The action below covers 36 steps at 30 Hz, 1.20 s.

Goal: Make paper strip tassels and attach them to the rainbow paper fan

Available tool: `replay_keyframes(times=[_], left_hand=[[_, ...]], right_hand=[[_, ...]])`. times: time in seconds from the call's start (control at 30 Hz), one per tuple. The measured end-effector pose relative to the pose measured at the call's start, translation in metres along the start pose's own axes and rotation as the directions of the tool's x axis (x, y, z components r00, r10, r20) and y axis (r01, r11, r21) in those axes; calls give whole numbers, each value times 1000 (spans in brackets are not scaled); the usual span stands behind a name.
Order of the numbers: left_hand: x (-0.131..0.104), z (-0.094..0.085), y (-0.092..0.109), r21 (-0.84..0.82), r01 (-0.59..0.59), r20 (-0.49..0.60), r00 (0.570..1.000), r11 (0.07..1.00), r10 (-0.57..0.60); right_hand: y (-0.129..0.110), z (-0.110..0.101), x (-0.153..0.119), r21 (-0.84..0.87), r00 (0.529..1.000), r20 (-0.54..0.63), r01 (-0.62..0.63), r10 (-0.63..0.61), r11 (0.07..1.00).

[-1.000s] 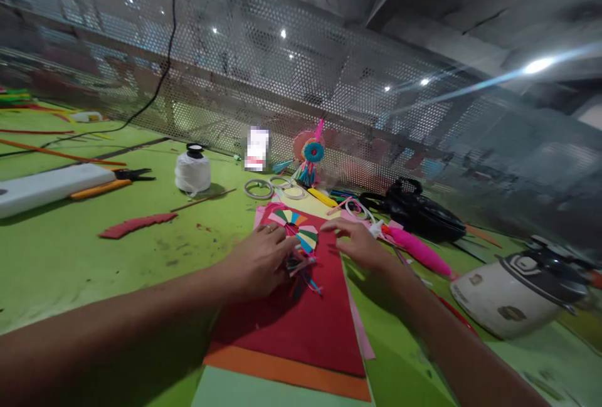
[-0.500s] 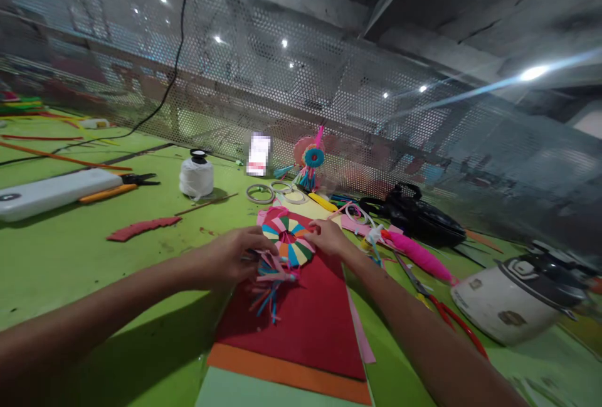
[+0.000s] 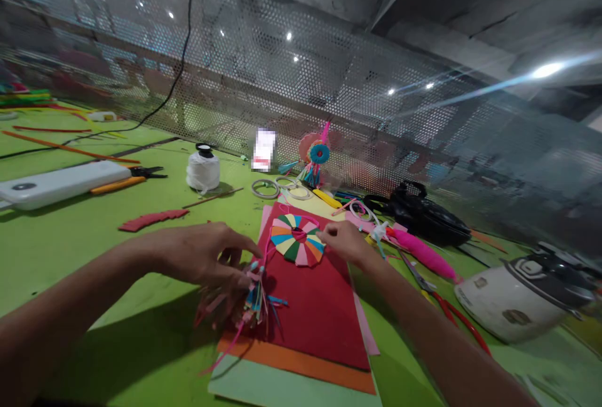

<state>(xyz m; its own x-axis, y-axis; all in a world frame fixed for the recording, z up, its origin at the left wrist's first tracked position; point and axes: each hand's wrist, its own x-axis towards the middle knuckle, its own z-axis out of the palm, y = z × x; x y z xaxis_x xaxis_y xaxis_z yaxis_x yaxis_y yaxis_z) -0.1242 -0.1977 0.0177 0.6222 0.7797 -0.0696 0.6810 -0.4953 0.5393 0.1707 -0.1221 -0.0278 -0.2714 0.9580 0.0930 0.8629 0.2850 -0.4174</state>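
A flat ring of multicoloured wedges lies on a dark red sheet, with pink strand about its centre. At the ring's right edge, my right hand is closed, its fingertips pinching the rim. Lower left, my left hand has its thumb and curled fingers on a tassel of thin pink, blue and white strips; its index finger reaches out towards the sheet. Some of those fingers are hidden under the palm. A pink cord hangs from the tassel over the orange sheet and the pale green sheet.
Left stand a spool of white string, pliers, a white power bank and a red scalloped strip. Behind are a phone and a tasselled ornament. Right lie scissors, pink yarn, a black bag and a white-and-black container.
My left hand has moved left and down from the ring, taking the tassel with it. The ring shows more fully now, and my right hand stays at its right edge.
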Motion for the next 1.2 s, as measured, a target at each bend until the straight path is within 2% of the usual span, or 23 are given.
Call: replay_keyframes(times=[0.07,0.13,0.2,0.3,0.37,0.43,0.47,0.53,0.57,0.63,0.73,0.83,0.93,1.03,1.1,1.2], left_hand=[[0,-6,-1,13,48,42,998,999,-48],[3,-11,-5,43,100,13,995,994,-100],[9,-13,-11,65,109,-41,993,992,-106],[18,-17,-17,69,39,-94,995,997,-32],[23,-23,-18,-7,-56,25,998,998,56],[30,-30,-17,-183,-127,176,971,975,160],[35,-32,-17,-265,-131,200,962,955,187],[52,-31,-19,-325,-94,117,983,941,138],[63,-28,-21,-277,-36,9,999,960,40],[87,-14,-24,-23,103,-193,975,994,-105],[112,14,-25,87,145,-304,946,986,-112],[119,37,-23,175,144,-386,920,974,-67],[120,48,-24,248,96,-405,914,964,13],[124,54,-28,351,9,-356,926,936,125],[127,57,-31,421,-42,-311,932,906,187],[127,60,-32,455,-52,-298,932,889,207]], right_hand=[[0,-6,16,-4,996,-88,-18,18,1000],[5,-8,35,-11,992,-118,-46,45,999],[12,-7,53,-16,993,-98,-68,66,998],[20,0,73,-6,998,-15,-57,57,998],[21,7,81,18,999,23,-32,32,999],[20,11,86,59,999,40,-14,12,998],[20,12,87,85,999,45,-11,7,996],[19,12,88,152,999,43,-19,12,988],[19,12,88,192,999,39,-27,20,981],[19,11,85,291,999,35,-50,41,956],[20,11,80,471,996,57,-85,66,878],[21,13,75,634,994,69,-106,80,766],[20,17,72,743,992,83,-129,100,657],[17,18,70,810,989,102,-145,108,568],[15,14,69,837,989,111,-149,102,526],[14,2,70,860,990,110,-141,92,491]])
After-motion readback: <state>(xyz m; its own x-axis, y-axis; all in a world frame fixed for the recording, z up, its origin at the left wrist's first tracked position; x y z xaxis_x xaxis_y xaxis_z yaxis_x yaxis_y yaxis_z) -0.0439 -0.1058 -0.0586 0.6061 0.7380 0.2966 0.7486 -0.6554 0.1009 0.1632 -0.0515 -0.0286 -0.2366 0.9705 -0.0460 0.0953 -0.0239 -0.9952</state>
